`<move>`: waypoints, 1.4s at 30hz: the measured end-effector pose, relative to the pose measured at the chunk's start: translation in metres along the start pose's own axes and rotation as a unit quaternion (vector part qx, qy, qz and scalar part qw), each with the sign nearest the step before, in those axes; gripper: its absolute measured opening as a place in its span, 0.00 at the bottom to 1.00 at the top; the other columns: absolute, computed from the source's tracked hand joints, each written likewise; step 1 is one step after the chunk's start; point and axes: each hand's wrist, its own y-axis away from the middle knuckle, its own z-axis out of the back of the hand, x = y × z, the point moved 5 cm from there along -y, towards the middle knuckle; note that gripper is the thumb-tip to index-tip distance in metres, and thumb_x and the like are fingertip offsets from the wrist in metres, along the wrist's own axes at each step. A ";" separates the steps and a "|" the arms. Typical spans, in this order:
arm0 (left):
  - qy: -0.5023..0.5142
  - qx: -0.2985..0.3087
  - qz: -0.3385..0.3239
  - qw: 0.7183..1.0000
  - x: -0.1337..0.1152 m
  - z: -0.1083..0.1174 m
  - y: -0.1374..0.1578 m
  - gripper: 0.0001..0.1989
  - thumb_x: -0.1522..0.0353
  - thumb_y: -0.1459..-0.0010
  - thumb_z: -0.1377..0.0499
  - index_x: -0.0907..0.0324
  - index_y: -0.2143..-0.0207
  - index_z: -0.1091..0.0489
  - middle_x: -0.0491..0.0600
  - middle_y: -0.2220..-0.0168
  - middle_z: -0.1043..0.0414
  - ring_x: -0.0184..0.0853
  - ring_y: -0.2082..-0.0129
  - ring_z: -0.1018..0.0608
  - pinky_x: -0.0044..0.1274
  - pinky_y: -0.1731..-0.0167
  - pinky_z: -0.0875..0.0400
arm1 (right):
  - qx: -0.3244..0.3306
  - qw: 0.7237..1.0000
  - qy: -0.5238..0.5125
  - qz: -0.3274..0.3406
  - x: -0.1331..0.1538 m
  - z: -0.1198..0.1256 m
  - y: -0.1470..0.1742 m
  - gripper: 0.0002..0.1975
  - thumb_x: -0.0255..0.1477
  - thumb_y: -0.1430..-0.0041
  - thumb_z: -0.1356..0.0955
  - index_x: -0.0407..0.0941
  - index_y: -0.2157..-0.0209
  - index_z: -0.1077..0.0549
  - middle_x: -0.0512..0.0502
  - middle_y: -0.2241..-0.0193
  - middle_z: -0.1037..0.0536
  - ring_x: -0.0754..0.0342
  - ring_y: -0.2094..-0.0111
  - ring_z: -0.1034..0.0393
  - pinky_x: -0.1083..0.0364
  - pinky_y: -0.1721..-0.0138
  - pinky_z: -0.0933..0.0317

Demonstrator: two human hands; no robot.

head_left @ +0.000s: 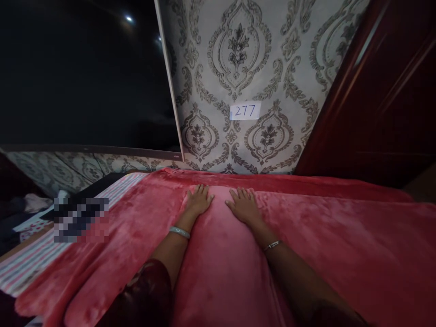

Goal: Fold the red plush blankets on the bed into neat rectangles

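Observation:
A plush red-pink blanket (pixel 225 254) is spread out in front of me, with a lighter folded strip running up its middle. My left hand (pixel 198 200) lies flat on the left side of that strip near its far end, fingers spread. On the strip's right side, my right hand (pixel 243 205) rests palm down, its fingers apart too. Both hands touch the blanket and neither grips it. A bracelet circles each wrist.
Beneath the blanket at the left shows a striped cloth (pixel 44 245). A large dark television (pixel 88 77) hangs at the upper left. Behind stands a patterned wall with a paper label (pixel 245 110) reading 277. A dark red wooden panel (pixel 384 100) rises at the right.

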 end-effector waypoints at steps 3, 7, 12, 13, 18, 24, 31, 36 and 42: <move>0.052 0.002 0.004 0.999 0.003 0.002 -0.001 0.30 0.55 0.31 0.60 0.54 0.31 0.45 0.53 0.28 0.51 0.45 0.27 0.51 0.54 0.33 0.61 | 0.030 0.999 -0.013 -0.022 0.006 0.008 -0.002 0.33 0.45 0.30 0.44 0.45 0.30 0.44 0.34 0.29 0.48 0.40 0.28 0.57 0.38 0.32 0.69; 0.094 -0.013 0.015 0.995 0.012 0.007 -0.005 0.31 0.58 0.29 0.70 0.51 0.30 0.46 0.50 0.30 0.45 0.41 0.28 0.47 0.48 0.32 0.55 | 0.039 0.998 -0.050 0.030 0.052 0.019 -0.008 0.31 0.37 0.29 0.46 0.41 0.29 0.47 0.37 0.28 0.53 0.43 0.27 0.64 0.36 0.32 0.67; 0.119 -0.035 0.019 0.992 0.016 0.011 -0.006 0.32 0.62 0.30 0.74 0.55 0.27 0.55 0.53 0.31 0.42 0.41 0.30 0.42 0.47 0.32 0.52 | 0.020 0.985 -0.103 0.140 0.108 0.010 -0.015 0.30 0.35 0.28 0.48 0.41 0.29 0.49 0.40 0.28 0.48 0.45 0.28 0.59 0.37 0.32 0.62; 0.115 -0.034 0.013 0.993 0.014 0.010 -0.005 0.32 0.61 0.29 0.72 0.56 0.27 0.55 0.54 0.31 0.43 0.41 0.29 0.43 0.48 0.32 0.54 | 0.009 0.984 -0.104 0.146 0.109 0.007 -0.015 0.30 0.35 0.28 0.49 0.41 0.29 0.48 0.40 0.29 0.47 0.45 0.28 0.58 0.38 0.31 0.62; 0.046 -0.003 -0.015 0.999 0.002 0.008 -0.002 0.32 0.57 0.31 0.64 0.57 0.29 0.49 0.51 0.28 0.49 0.46 0.28 0.49 0.53 0.33 0.60 | 0.003 0.997 -0.067 0.047 0.054 -0.003 -0.016 0.32 0.40 0.29 0.46 0.36 0.31 0.44 0.32 0.30 0.45 0.41 0.29 0.56 0.35 0.32 0.67; 0.013 0.002 -0.028 1.000 -0.005 0.008 0.000 0.31 0.56 0.31 0.64 0.53 0.31 0.43 0.49 0.29 0.47 0.48 0.28 0.49 0.55 0.34 0.59 | 0.012 0.996 -0.013 -0.082 -0.019 0.001 0.004 0.37 0.45 0.31 0.45 0.35 0.30 0.48 0.32 0.28 0.51 0.41 0.28 0.62 0.37 0.32 0.67; 0.064 0.010 -0.026 0.998 -0.002 0.008 0.000 0.30 0.54 0.31 0.62 0.52 0.31 0.43 0.48 0.29 0.49 0.48 0.27 0.52 0.54 0.33 0.65 | 0.073 0.992 -0.022 -0.100 -0.042 0.012 0.034 0.34 0.41 0.29 0.46 0.38 0.28 0.53 0.39 0.27 0.59 0.45 0.27 0.63 0.39 0.32 0.62; 0.090 -0.004 -0.017 0.996 -0.001 0.035 0.008 0.32 0.59 0.29 0.70 0.55 0.30 0.45 0.49 0.29 0.48 0.42 0.28 0.49 0.47 0.31 0.58 | 0.036 0.998 -0.012 -0.043 0.004 0.032 0.059 0.33 0.38 0.30 0.44 0.37 0.29 0.49 0.36 0.27 0.56 0.43 0.27 0.64 0.37 0.31 0.65; 0.067 -0.017 -0.078 0.994 -0.017 0.040 0.065 0.28 0.58 0.29 0.62 0.53 0.32 0.42 0.49 0.30 0.43 0.40 0.29 0.43 0.45 0.31 0.64 | 0.048 0.988 -0.092 0.115 0.092 0.014 0.095 0.34 0.40 0.31 0.43 0.37 0.29 0.49 0.35 0.28 0.53 0.43 0.27 0.63 0.37 0.31 0.66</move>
